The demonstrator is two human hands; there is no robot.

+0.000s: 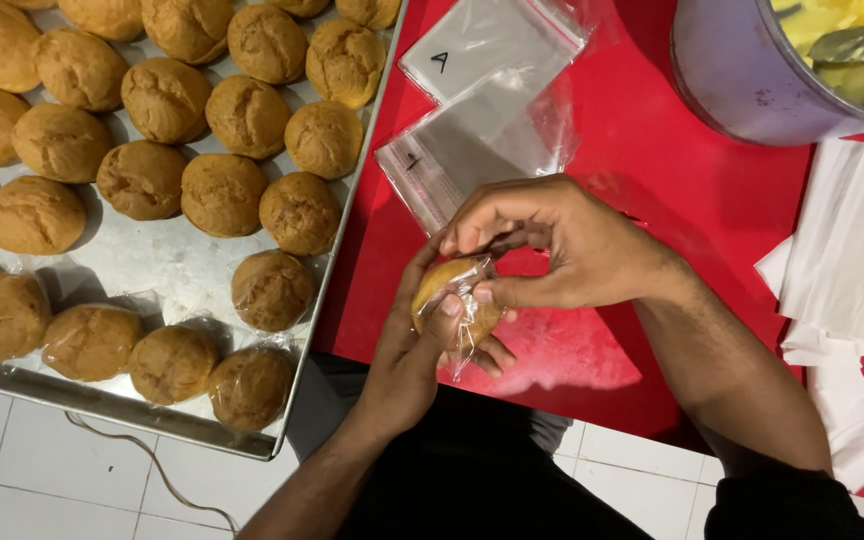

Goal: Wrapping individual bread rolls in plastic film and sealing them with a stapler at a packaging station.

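My left hand (414, 345) cradles a round golden-brown bun (435, 285) that sits partly inside a small clear plastic bag (466, 335). My right hand (552, 243) pinches the top of that same bag with thumb and fingers, right above the bun. Both hands meet over the near edge of the red table (652, 170). Beyond my right hand lie a few flat empty clear bags (482, 130).
A metal tray (167, 262) at left holds several bare buns (222, 193) and, along its near edge, several bagged buns (172, 362). A large metal pot (752, 75) with yellow filling and a spoon stands far right. White paper sheets (847, 250) lie at right. White floor tiles below.
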